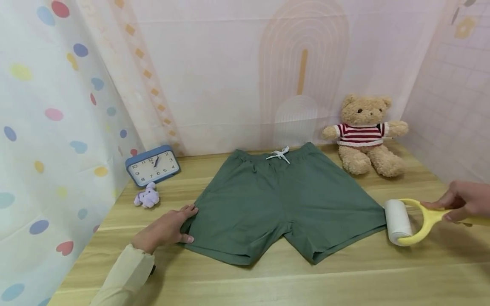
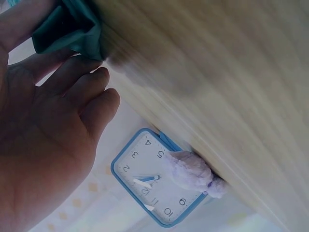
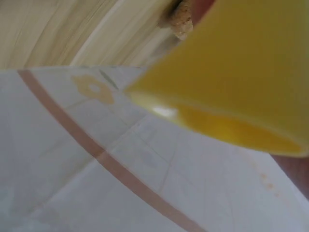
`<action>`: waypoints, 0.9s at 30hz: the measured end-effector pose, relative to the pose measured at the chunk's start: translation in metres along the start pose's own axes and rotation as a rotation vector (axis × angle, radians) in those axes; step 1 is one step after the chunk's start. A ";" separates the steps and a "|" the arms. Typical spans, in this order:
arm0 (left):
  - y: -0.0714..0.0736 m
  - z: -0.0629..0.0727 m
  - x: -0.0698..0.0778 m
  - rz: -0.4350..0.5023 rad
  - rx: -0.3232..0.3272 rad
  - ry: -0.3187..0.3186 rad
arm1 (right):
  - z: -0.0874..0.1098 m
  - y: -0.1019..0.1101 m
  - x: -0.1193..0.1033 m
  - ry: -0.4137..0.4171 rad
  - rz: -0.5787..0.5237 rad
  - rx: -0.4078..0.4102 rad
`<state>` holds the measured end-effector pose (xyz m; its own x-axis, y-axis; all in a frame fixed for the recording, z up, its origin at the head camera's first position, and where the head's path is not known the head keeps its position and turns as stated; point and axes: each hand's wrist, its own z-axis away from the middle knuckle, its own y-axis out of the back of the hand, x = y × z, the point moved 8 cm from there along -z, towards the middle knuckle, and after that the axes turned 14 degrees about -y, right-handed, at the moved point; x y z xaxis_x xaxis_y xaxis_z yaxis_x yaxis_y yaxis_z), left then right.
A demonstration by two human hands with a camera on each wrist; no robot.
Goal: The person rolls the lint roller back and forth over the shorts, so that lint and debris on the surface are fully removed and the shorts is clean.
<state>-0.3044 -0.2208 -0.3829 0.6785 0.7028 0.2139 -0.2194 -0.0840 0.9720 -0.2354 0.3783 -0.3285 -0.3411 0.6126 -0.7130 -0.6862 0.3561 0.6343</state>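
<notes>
Green shorts (image 1: 268, 199) with a white drawstring lie spread flat, the waistband toward the back. My left hand (image 1: 170, 227) rests on the outer edge of the left leg, its thumb on the hem and its fingers spread apart from it. In the left wrist view, a fold of the leg opening (image 2: 72, 31) shows between thumb and fingers of the left hand (image 2: 53, 116). With my right hand (image 1: 465, 202) I grip the yellow handle of a lint roller (image 1: 398, 223). Its white roll overlaps the tip of the right hem. The yellow handle (image 3: 241, 72) fills much of the right wrist view.
On the wooden table (image 1: 306, 284), a blue-framed clock (image 1: 153, 165) stands at the back left, a small purple plush toy (image 1: 147, 196) before it. A teddy bear (image 1: 363, 136) in a striped shirt sits at the back right. Patterned curtains (image 1: 210, 76) hang behind and beside the table.
</notes>
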 end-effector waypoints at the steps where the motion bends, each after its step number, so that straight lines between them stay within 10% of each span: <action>1: 0.000 0.000 0.000 0.003 0.002 0.001 | 0.001 -0.001 -0.001 0.044 0.015 0.004; 6: -0.005 0.003 -0.001 0.019 0.007 0.009 | 0.007 -0.002 -0.003 0.151 0.141 0.119; 13: 0.000 0.005 -0.001 0.008 0.011 -0.001 | 0.020 0.015 0.014 -0.232 0.307 0.584; 18: 0.001 0.004 -0.003 0.008 0.017 -0.010 | 0.014 0.019 0.031 -0.472 0.334 0.732; 27: -0.005 0.002 -0.001 0.018 0.012 -0.010 | 0.035 0.012 0.057 -0.414 0.280 0.876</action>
<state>-0.3024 -0.2227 -0.3882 0.6812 0.6943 0.2324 -0.2236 -0.1050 0.9690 -0.2403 0.4425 -0.3508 -0.0538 0.8910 -0.4508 0.1553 0.4535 0.8776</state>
